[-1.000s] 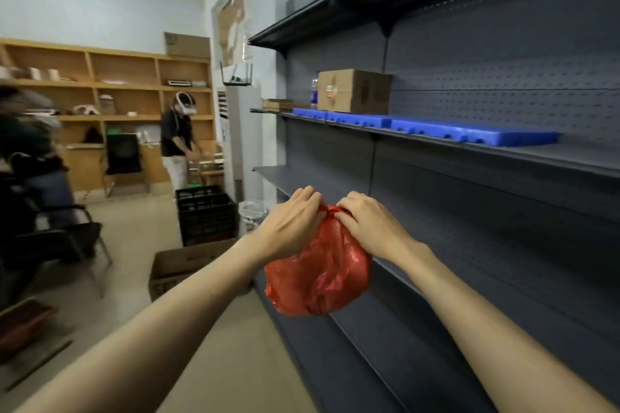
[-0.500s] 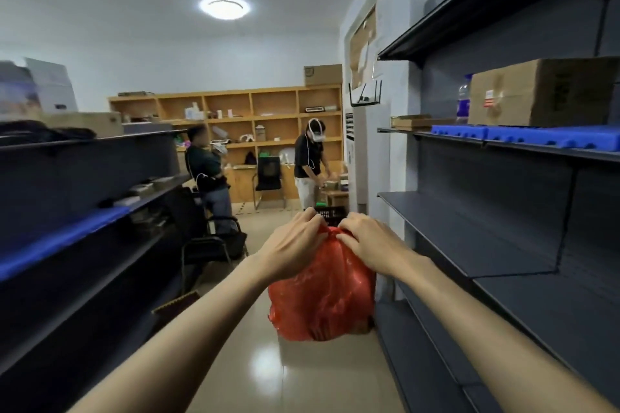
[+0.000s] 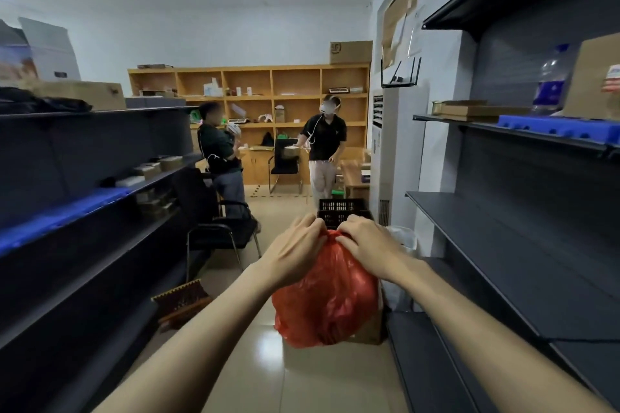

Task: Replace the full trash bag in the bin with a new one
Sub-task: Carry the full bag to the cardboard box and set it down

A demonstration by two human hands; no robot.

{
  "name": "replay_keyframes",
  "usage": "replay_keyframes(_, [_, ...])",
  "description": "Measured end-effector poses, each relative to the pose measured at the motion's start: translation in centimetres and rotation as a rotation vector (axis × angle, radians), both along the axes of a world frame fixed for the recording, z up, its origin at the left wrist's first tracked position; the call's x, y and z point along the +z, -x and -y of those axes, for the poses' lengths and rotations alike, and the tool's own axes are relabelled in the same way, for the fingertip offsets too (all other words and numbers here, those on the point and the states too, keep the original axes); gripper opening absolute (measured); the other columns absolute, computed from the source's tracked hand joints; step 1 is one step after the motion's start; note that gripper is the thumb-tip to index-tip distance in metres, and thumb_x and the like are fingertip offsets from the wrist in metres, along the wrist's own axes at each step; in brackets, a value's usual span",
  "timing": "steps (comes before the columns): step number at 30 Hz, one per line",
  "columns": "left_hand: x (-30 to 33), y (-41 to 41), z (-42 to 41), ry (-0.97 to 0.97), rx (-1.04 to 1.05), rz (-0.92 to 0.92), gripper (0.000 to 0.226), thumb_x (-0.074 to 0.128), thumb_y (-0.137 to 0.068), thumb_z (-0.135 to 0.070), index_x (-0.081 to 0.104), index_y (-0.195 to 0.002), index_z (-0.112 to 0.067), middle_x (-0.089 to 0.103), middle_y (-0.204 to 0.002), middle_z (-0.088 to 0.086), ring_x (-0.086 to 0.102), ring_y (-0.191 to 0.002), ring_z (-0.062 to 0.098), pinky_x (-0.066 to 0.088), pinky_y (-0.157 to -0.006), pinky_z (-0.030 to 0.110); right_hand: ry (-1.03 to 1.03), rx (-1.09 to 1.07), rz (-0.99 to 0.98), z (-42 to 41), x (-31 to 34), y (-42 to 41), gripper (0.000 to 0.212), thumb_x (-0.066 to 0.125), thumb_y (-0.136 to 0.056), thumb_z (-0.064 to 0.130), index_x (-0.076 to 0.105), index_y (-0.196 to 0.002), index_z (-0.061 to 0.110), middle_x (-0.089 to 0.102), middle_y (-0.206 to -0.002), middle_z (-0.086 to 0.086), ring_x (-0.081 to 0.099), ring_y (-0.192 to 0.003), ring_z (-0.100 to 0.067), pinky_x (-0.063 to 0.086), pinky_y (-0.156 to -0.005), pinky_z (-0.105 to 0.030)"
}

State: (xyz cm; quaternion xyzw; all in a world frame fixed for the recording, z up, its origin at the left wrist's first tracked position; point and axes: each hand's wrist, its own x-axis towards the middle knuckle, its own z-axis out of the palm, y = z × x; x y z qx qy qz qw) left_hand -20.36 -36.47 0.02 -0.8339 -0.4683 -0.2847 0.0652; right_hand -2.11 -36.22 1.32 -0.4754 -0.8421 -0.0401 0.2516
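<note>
A full red trash bag (image 3: 327, 298) hangs in the air in front of me, bulging and crinkled. My left hand (image 3: 293, 250) and my right hand (image 3: 367, 248) both pinch its gathered top, fingertips almost touching at the neck. Behind my right wrist, on the floor by the right shelving, stands a small bin with a clear white liner (image 3: 402, 238), mostly hidden by my arm and the bag.
Dark metal shelving runs along both sides: left shelves (image 3: 84, 211), right shelves (image 3: 503, 245). The tiled aisle holds a black chair (image 3: 218, 228), a black crate (image 3: 342, 211), a cardboard box (image 3: 369, 329) behind the bag and a brown object (image 3: 181, 303). Two people (image 3: 323, 147) stand ahead.
My view has swung left from the right shelving to look straight down the aisle. Both hands stay on the neck of the red bag, which hangs a little lower in view.
</note>
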Motion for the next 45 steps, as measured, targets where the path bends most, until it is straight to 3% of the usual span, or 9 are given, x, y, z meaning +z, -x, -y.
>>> replay_keyframes(8, [-0.1,2.1,-15.7,0.090,-0.011,-0.095,0.024,0.039,-0.103,-0.031,0.052,-0.105,-0.011,0.051,-0.106,0.006,0.049,-0.102,0.023,0.045,-0.082,0.040,0.120,-0.028,0.015,-15.7,-0.4,2.1,0.027,0.050,-0.097,0.033,0.067,-0.103,0.013,0.060,-0.100,-0.002,0.058,-0.096,-0.022,0.047,-0.083,-0.037])
replay_keyframes(20, [0.4,2.5,-39.1,0.088,-0.046,-0.151,0.024,0.039,-0.103,-0.029,0.051,-0.107,-0.008,0.051,-0.109,0.008,0.049,-0.104,0.026,0.047,-0.081,0.047,0.136,-0.131,-0.011,-37.7,-0.2,3.3,0.026,0.049,-0.097,0.031,0.067,-0.102,0.012,0.061,-0.101,-0.005,0.060,-0.095,-0.026,0.050,-0.084,-0.045])
replay_keyframes(31, [-2.6,0.9,-59.0,0.126,0.010,-0.144,0.026,0.037,-0.103,-0.031,0.052,-0.110,-0.011,0.051,-0.109,0.006,0.052,-0.100,0.024,0.050,-0.079,0.048,0.127,-0.067,-0.037,-58.8,-4.1,1.4,0.027,0.047,-0.099,0.031,0.067,-0.102,0.013,0.058,-0.098,-0.002,0.056,-0.092,-0.019,0.047,-0.083,-0.036])
replay_keyframes(36, [-4.8,-0.1,-68.1,0.122,0.068,-0.223,0.025,0.039,-0.102,-0.033,0.053,-0.105,-0.013,0.052,-0.106,0.004,0.052,-0.099,0.023,0.048,-0.075,0.043,0.167,-0.020,-0.037,-68.4,-6.7,0.3,0.025,0.047,-0.099,0.031,0.067,-0.100,0.015,0.057,-0.096,0.001,0.057,-0.092,-0.017,0.047,-0.083,-0.033])
replay_keyframes(40, [-7.4,-0.8,-74.1,0.152,0.130,-0.228,0.025,0.037,-0.103,-0.033,0.051,-0.105,-0.012,0.051,-0.108,0.005,0.050,-0.103,0.024,0.049,-0.073,0.045,0.169,-0.002,-0.008,-74.9,-9.1,0.1,0.025,0.045,-0.100,0.027,0.064,-0.100,0.011,0.057,-0.099,-0.004,0.056,-0.095,-0.022,0.047,-0.086,-0.038])
replay_keyframes(45, [-10.5,-1.4,-81.9,0.171,0.139,-0.240,0.023,0.038,-0.102,-0.030,0.051,-0.106,-0.012,0.052,-0.109,0.006,0.051,-0.106,0.026,0.041,-0.067,0.039,0.125,-0.029,0.000,-82.2,-12.9,0.0,0.025,0.043,-0.100,0.025,0.063,-0.107,0.012,0.057,-0.104,-0.005,0.054,-0.099,-0.022,0.046,-0.088,-0.035])
